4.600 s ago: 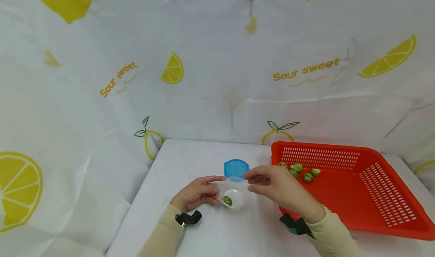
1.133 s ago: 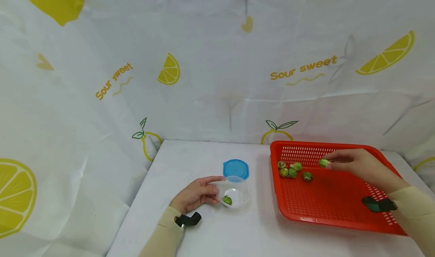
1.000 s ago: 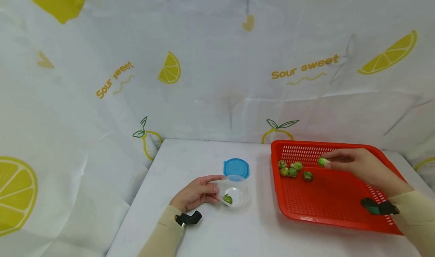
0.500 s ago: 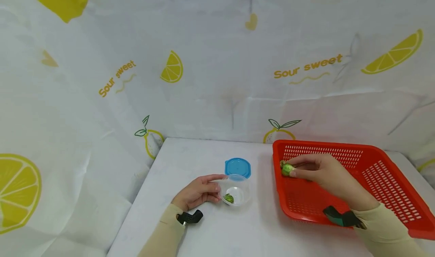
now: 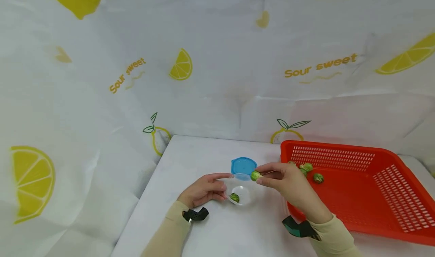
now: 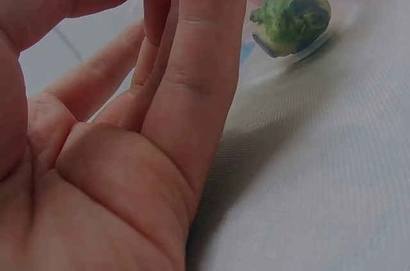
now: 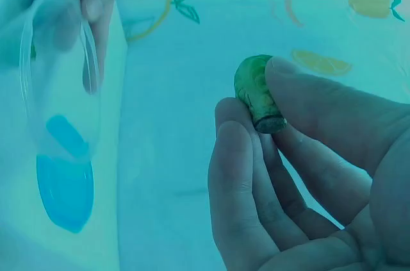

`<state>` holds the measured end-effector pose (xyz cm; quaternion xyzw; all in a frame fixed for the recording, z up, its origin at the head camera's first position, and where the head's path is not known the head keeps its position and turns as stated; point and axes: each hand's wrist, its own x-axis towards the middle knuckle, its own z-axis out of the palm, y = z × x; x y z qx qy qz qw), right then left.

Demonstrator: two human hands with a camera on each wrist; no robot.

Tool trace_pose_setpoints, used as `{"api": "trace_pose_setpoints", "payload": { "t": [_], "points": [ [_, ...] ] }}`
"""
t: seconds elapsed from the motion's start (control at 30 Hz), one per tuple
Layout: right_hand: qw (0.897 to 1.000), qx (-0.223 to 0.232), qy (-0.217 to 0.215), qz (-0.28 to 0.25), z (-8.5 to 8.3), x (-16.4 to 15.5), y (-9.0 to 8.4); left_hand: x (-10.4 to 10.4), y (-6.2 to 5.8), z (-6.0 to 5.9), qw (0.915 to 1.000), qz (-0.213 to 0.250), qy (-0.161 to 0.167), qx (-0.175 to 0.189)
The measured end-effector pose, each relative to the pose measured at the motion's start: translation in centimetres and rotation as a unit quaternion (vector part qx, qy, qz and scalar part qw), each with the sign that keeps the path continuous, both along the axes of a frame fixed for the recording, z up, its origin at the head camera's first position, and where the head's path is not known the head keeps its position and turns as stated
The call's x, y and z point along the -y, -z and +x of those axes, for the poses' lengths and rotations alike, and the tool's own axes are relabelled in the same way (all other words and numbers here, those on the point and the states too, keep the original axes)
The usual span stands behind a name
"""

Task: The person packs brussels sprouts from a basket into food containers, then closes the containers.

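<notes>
A small clear plastic cup stands on the white table with one green sprout inside, the same sprout filling the left wrist view. My left hand holds the cup's left side, fingers curled round it. My right hand pinches a second sprout between thumb and fingertips, just above the cup's far right rim. That pinched sprout shows clearly in the right wrist view, with the cup to its left.
A blue lid lies on the table just behind the cup. A red perforated basket sits at the right with a few more sprouts near its far left corner. A lemon-print cloth backs the table.
My right hand picked a sprout from the basket and carried it left, out over the basket's edge to just above the cup. My left hand has kept hold of the cup.
</notes>
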<state>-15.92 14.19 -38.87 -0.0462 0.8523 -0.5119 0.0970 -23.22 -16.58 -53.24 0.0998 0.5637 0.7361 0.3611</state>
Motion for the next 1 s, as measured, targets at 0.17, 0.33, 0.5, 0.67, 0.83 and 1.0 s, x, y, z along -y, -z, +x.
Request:
{"api": "trace_pose_setpoints", "payload": {
  "t": [0.17, 0.33, 0.5, 0.67, 0.83, 1.0],
  "points": [
    [1.000, -0.005, 0.005, -0.006, 0.1, 2.0, 1.5, -0.5, 0.0, 0.0, 1.0000, 0.001, 0.009, 0.000],
    [0.999, -0.031, 0.024, 0.022, -0.2, 4.0, 3.0, -0.4, 0.1, -0.2, 0.9999, 0.009, 0.010, -0.002],
    [0.996, -0.045, 0.046, 0.056, -0.4, 5.8, 4.0, 0.1, 0.1, -0.2, 0.9999, 0.007, 0.008, -0.006],
    [0.996, -0.044, 0.047, 0.065, -0.7, 6.6, 4.8, 0.2, 0.2, -0.2, 1.0000, 0.003, 0.002, -0.005],
    [0.995, -0.049, 0.040, 0.075, -0.9, 7.0, 5.6, 0.2, 0.1, -0.1, 0.9999, 0.014, 0.008, -0.001],
    [0.992, -0.074, 0.033, 0.094, -1.3, 7.2, 6.1, 0.1, 0.0, -0.2, 0.9998, 0.015, 0.010, 0.000]
  ]
}}
